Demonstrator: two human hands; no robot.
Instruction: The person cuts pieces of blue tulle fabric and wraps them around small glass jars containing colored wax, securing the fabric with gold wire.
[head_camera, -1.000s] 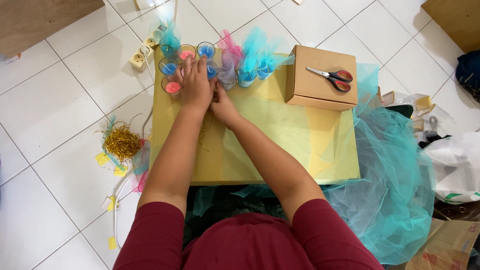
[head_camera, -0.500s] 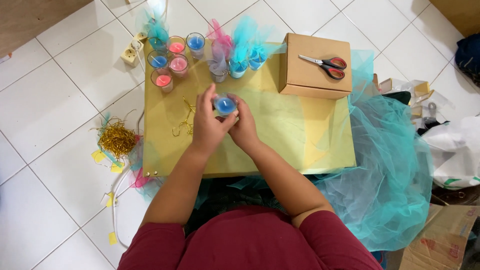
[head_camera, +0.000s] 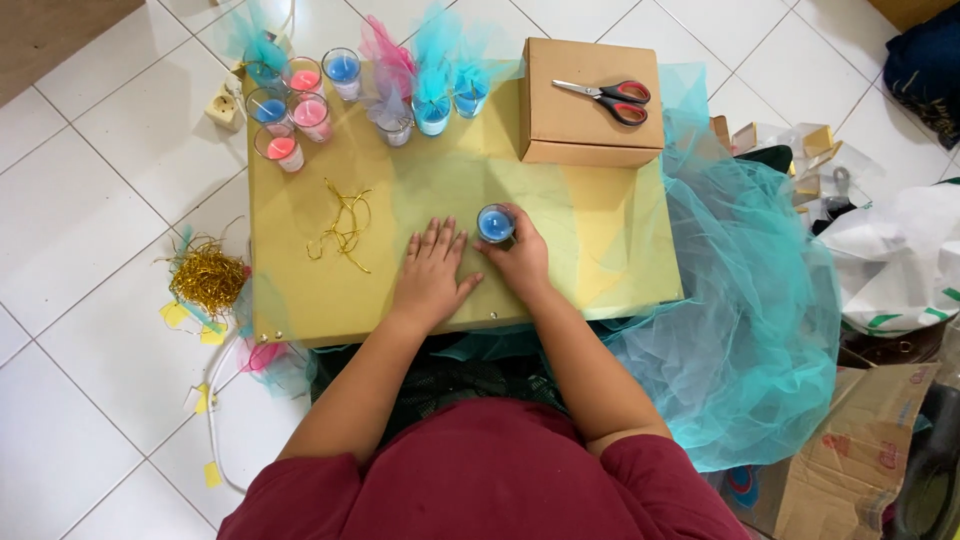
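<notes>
- Currently the right hand is closed around a small glass candle cup with blue wax, thumb and fingers wrapped about its lower wall; the cup stands upright on a sheet of pale turquoise tulle spread over the low yellow table, near the table's middle.
- Left hand lies flat, palm down, fingers spread wide and holding nothing, just beside the cup on its left; it presses the tulle against the tabletop.
- Both forearms run up from the body at the bottom edge, converging toward the cup; wrists low, close to the table's near rim.
- Judgement on doing this well: keep the cup upright and well inside the sheet, so fabric is spare on every side; keep the flat palm down so the net cannot slide or bunch.
- Loose gold strands lie on the table left of the hands, apart from both.
- Other cups, pink and blue, some wrapped in tulle, stand along the far edge; scissors rest on a cardboard box.
</notes>
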